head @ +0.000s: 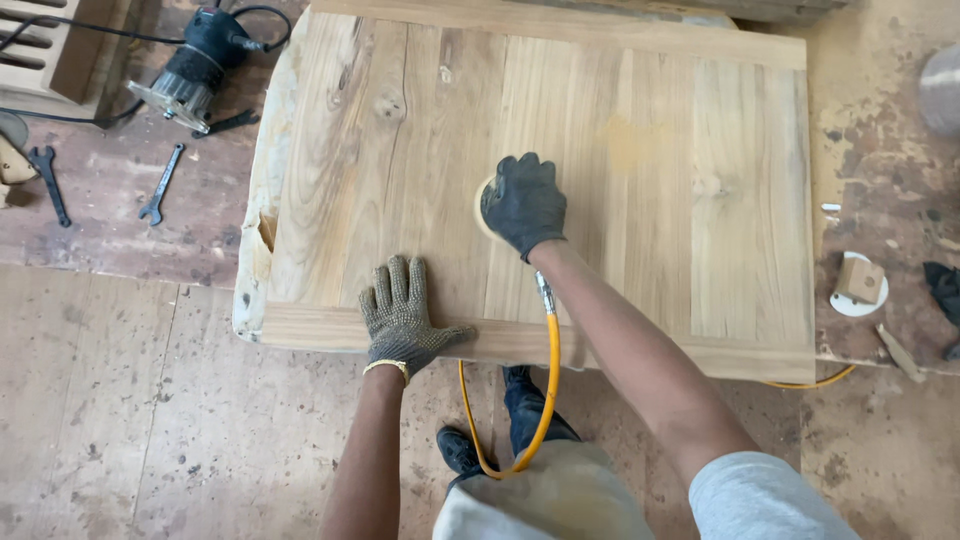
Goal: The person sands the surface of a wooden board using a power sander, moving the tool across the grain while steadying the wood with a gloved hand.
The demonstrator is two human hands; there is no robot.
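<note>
I see the right hand (524,203), in a dark glove, pressed down on a round sander (484,208); its fingers are curled over the tool's top and grip it, so only a pale arc of the disc shows at the hand's left edge. The sander sits on the wooden panel (640,170), near its middle and a little toward the near edge. A yellow hose (549,375) runs from the tool along the forearm and loops down past the near edge toward the floor.

The left hand (402,315), in a knit glove, lies flat on the panel's near rail, fingers spread and straight, gripping nothing.

Progress, as I judge it: the boards look pale and even over most of the surface. A yellowish patch (628,145) remains right of centre, a knot (389,105) and a crack show on the left boards, and the left edge (256,190) is still rough and chipped. I cannot tell how much of the face has been gone over.

Packages, labels, signs: none that I can find. On the bench to the left lie a black router (195,65) with its cord and two dark wrenches (160,185). To the right, a small wooden block (859,279) rests on a white disc (848,302).
</note>
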